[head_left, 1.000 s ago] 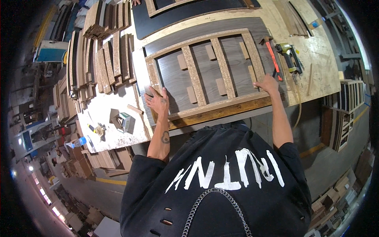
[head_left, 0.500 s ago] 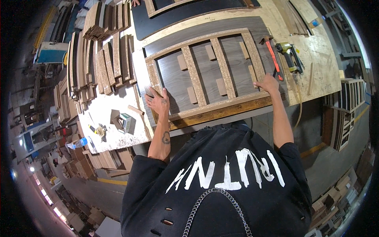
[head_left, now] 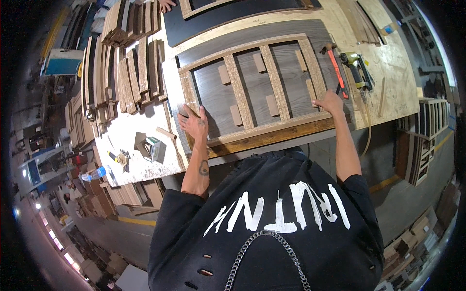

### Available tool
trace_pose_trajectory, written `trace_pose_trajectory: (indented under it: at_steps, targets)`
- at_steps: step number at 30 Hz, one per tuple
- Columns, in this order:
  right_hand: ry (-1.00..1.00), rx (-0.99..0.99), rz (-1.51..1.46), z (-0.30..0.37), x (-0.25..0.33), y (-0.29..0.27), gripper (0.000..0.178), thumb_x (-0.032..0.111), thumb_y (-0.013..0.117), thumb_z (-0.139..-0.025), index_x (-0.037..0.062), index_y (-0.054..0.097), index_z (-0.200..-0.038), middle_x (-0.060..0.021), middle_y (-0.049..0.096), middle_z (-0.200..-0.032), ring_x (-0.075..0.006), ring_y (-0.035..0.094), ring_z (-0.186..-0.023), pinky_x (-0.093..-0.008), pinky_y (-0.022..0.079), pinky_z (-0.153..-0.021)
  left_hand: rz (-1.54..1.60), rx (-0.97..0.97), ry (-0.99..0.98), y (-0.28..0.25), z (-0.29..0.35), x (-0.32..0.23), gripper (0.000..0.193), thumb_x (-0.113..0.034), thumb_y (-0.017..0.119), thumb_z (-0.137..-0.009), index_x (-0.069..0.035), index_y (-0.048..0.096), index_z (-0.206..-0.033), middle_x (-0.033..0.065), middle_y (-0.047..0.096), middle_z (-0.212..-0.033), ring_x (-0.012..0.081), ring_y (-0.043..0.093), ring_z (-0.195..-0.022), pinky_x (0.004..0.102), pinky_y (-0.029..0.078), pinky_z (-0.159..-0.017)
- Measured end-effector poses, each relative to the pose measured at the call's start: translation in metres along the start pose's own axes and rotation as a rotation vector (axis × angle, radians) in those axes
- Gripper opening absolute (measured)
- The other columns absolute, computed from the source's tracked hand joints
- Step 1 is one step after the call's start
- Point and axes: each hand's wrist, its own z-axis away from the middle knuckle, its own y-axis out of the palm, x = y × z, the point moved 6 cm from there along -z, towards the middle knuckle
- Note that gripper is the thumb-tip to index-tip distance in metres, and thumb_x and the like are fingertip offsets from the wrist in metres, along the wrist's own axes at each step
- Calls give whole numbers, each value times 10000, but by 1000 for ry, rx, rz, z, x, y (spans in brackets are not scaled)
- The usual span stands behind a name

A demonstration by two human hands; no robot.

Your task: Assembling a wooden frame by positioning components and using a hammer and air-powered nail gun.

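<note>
A ladder-like wooden frame (head_left: 276, 82) of speckled board strips lies on a grey wood-grain panel (head_left: 208, 92) in front of me. Small wooden blocks (head_left: 236, 115) sit against its crossbars. At the near left corner, my left hand (head_left: 195, 123) closes round the frame's end strip, with its thumb on the inner side. My right hand (head_left: 331, 103) has its fingers curled over the near right corner, thumb toward the inside. Beyond that hand lie a hammer (head_left: 336, 70) with a red-orange handle and a yellow-green air nailer (head_left: 353, 68), both untouched.
Stacked wooden strips (head_left: 128, 80) occupy the table's left side. Nearer are a small open box (head_left: 151, 148) and a plastic bottle (head_left: 94, 174). Another person's hand (head_left: 166, 6) rests by a dark panel (head_left: 204, 26) at the far side. An air hose (head_left: 369, 136) hangs over the near edge.
My hands keep their places on the frame, with hardly any movement. The other person's hand at the far side shows slightly more than before.
</note>
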Motion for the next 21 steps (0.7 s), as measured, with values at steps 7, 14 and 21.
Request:
trace_pose_trajectory:
  at_steps: [7,14,21]
  targets:
    - [-4,19,2,0,5,-3,831,566,792,-665,-68,522,-1129,-282,651,-1065,-407,634,-1023,-471,508,-847,-9,-19,0,-5,2,-1,830,-628,485,-895,-128,257,-1517,394,190,-1476,534,219,-1358,631,179,-1085]
    - [-43,14,78,2,7,4,786,551,766,-701,-87,561,-1112,-265,650,-1079,-400,644,-1001,-460,523,-827,-1,-61,33,-17,4,-10,778,-559,502,-909,-71,315,-1485,407,250,-1426,520,239,-1337,629,181,-1070]
    - [-65,-15,20,-6,-11,21,899,567,767,-701,-111,458,-1203,-300,615,-1119,-412,622,-1038,-469,507,-867,28,-128,125,-21,32,3,762,-489,534,-907,-22,318,-1469,397,223,-1451,512,246,-1344,601,202,-1072]
